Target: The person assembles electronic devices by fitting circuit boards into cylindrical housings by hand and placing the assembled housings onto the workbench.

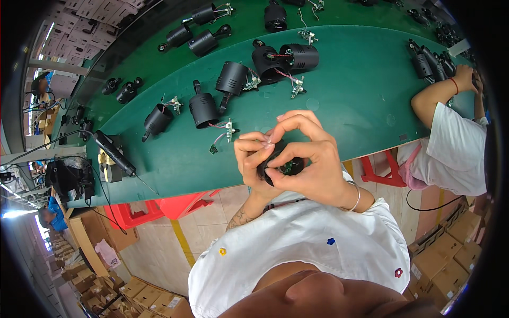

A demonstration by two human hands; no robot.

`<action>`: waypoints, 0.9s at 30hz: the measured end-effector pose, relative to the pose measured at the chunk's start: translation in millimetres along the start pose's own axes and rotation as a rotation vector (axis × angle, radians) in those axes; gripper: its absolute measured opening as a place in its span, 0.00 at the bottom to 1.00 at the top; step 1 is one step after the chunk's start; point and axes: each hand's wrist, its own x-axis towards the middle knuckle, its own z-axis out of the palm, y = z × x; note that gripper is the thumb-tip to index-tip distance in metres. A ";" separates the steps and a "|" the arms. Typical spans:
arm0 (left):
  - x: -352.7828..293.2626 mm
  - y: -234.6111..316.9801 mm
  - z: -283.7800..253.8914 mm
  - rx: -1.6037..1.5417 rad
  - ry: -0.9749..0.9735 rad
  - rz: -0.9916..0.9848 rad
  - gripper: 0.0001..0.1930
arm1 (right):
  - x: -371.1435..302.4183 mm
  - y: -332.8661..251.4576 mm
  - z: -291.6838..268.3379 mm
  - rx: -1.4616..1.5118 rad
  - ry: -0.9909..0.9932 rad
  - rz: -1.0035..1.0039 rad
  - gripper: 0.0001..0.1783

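Observation:
A black cylindrical housing is held up in front of my chest, its open end showing a bit of green circuit board inside. My left hand wraps its left side, fingers closed. My right hand pinches at the rim with thumb and index finger; any small part between those fingertips is too hidden to name. Beyond my hands on the green table lie more black housings, one with a small circuit board hanging out on wires. Another housing rests farther left.
A corded electric screwdriver lies on a stand at the left, its bit pointing toward the table's near edge. Several housings sit on the far green strip. At the right, a co-worker's arm reaches over the table. Red stools stand below.

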 end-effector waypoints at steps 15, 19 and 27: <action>-12.1 -15.8 4.2 -0.276 -0.035 -0.088 0.19 | -0.1 -1.8 -1.2 0.048 0.001 0.049 0.07; -13.6 -19.5 3.7 -0.186 -0.036 -0.031 0.18 | -0.7 -1.4 -1.3 0.019 0.012 0.041 0.08; -5.3 -14.6 2.3 -0.021 -0.008 0.061 0.15 | -0.5 1.5 -4.4 0.039 -0.036 0.006 0.08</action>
